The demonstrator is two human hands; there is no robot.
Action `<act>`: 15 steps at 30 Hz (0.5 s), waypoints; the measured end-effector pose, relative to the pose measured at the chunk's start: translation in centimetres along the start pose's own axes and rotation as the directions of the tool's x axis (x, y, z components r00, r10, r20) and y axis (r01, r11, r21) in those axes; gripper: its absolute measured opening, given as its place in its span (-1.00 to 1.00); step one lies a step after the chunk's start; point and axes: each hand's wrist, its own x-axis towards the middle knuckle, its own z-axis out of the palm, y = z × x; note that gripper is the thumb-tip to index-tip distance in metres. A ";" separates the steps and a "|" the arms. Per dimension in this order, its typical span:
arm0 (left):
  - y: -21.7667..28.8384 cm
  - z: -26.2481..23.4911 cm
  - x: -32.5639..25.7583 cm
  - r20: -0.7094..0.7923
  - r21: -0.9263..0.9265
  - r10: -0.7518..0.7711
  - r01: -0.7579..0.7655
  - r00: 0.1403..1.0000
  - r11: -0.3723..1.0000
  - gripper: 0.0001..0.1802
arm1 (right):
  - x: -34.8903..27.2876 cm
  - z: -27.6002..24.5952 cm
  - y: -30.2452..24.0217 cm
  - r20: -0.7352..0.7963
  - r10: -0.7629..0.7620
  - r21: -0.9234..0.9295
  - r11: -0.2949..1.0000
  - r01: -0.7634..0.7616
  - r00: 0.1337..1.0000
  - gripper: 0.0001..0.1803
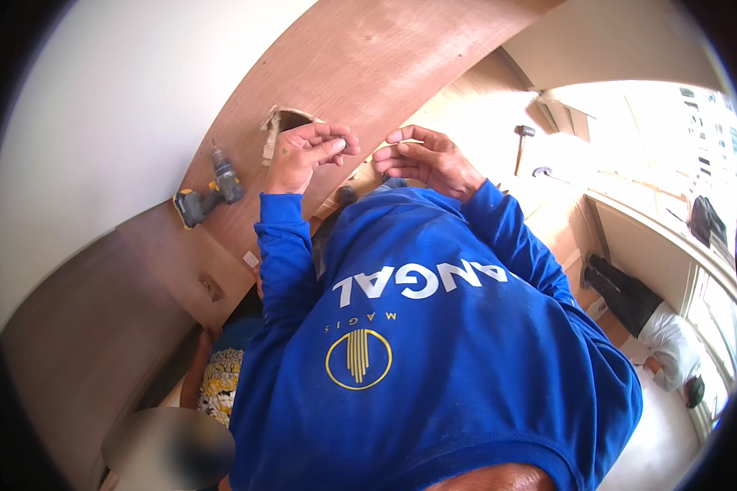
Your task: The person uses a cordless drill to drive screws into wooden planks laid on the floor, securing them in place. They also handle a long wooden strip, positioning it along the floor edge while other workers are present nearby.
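Note:
My left hand (309,154) is raised in front of a curved wooden panel (348,61), beside a rough-edged cut-out (275,141). Its thumb and fingertips are pinched together. Anything between them is too small to make out. A short gap away, my right hand (434,162) is held up with bent fingers apart and turned toward the left one. No object shows clearly in it. Left of my left hand, a grey and yellow cordless drill (211,195) lies on the panel.
A hammer (521,149) lies on the pale surface at the right. Close by on my left is a person in a patterned shirt (219,385). Farther off at the right, another person in a white top (671,348) bends near a window. A panel (151,262) with a small slot stands at left.

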 end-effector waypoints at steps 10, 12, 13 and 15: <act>-2.4 5.1 2.8 -0.026 -0.187 -0.051 0.046 0.998 0.981 -0.85 | 0.2 -2.2 2.3 -0.038 -0.101 0.184 0.977 0.107 0.994 -0.78; -3.0 6.0 3.2 -0.008 -0.244 -0.045 0.042 0.999 0.969 -0.85 | -0.2 -2.8 2.2 -0.084 -0.117 0.194 0.972 0.131 0.990 -0.77; -3.3 6.4 3.5 0.002 -0.241 -0.026 0.026 1.000 0.970 -0.85 | -0.6 -3.0 2.1 -0.066 -0.152 0.211 0.964 0.163 0.986 -0.78; -3.9 7.1 3.9 0.019 -0.240 0.010 -0.006 1.000 0.971 -0.87 | -1.0 -3.3 1.9 -0.082 -0.180 0.230 0.954 0.195 0.980 -0.79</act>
